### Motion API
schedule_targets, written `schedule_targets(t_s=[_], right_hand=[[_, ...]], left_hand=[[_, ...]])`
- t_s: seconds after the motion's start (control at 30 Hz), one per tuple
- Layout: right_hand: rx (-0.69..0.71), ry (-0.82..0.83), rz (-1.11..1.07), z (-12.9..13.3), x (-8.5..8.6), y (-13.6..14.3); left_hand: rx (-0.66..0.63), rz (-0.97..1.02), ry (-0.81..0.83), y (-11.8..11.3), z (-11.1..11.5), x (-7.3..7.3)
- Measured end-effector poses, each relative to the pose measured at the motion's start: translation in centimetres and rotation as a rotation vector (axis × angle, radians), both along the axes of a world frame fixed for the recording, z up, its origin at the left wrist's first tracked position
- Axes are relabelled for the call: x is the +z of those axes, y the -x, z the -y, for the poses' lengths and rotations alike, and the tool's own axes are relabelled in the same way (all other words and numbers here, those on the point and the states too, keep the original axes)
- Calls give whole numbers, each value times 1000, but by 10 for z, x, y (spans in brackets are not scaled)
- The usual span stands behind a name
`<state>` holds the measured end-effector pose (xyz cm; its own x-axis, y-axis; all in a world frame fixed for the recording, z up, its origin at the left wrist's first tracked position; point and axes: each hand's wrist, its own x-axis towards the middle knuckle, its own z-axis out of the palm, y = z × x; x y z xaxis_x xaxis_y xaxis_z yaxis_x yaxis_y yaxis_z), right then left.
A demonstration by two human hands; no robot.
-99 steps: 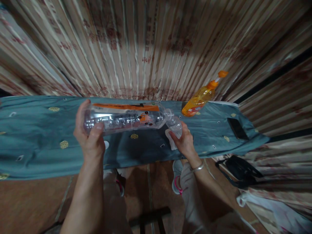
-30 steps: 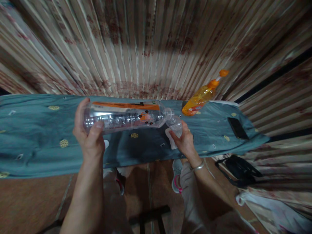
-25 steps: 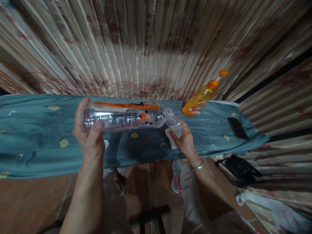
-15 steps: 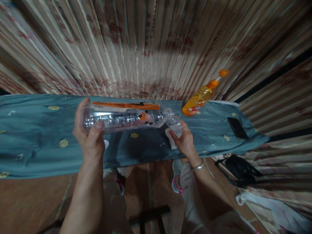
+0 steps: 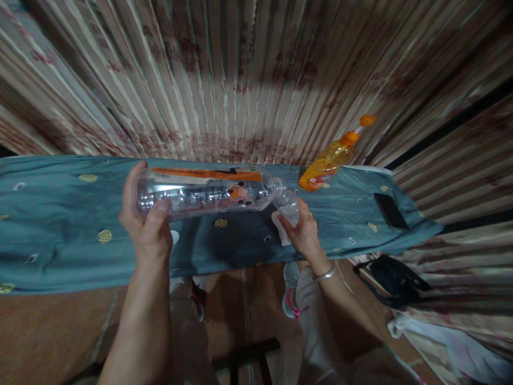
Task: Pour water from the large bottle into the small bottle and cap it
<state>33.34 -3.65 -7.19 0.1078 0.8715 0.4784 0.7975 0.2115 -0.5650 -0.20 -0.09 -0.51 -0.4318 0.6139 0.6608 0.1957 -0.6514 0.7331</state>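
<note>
Plastic bottle, large, clear, cylindrical, orange-labelled (image 5: 200,193): tipped nearly level above the teal patterned cloth-covered table (image 5: 240,241); left hand (image 5: 144,224) holds it near the base, thumb on the near side, fingers wrapped behind; its neck meets the small clear plastic bottle (image 5: 287,206); right hand (image 5: 303,232) grips that one, fingers narrow round its body; liquid flow not clear.

Step in hand looks like a mouth-to-mouth hold; best done with the small bottle's opening squarely under the neck, right grip firm but light, since thin plastic could buckle; tilt from the base in small amounts, as base-end grip probably magnifies wobble at the neck; a gap or sideways slip could cause a spill; orange-capped, yellow-liquid plastic bottle (image 5: 326,167) stands near, so elbow room matters.
</note>
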Motion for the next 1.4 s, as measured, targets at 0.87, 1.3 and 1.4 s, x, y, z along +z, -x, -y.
schedule_targets(t_s=[0.87,1.3,1.4], right_hand=[[2,-10,5,0,-1,-1],[11,-15,1,1,-1,0],[1,-10,9,0,-2,0]], left_hand=[[-31,18,-20,-1,1,2],[-38,6,-38,0,1,3],[-34,-22,-58,1,0,3]])
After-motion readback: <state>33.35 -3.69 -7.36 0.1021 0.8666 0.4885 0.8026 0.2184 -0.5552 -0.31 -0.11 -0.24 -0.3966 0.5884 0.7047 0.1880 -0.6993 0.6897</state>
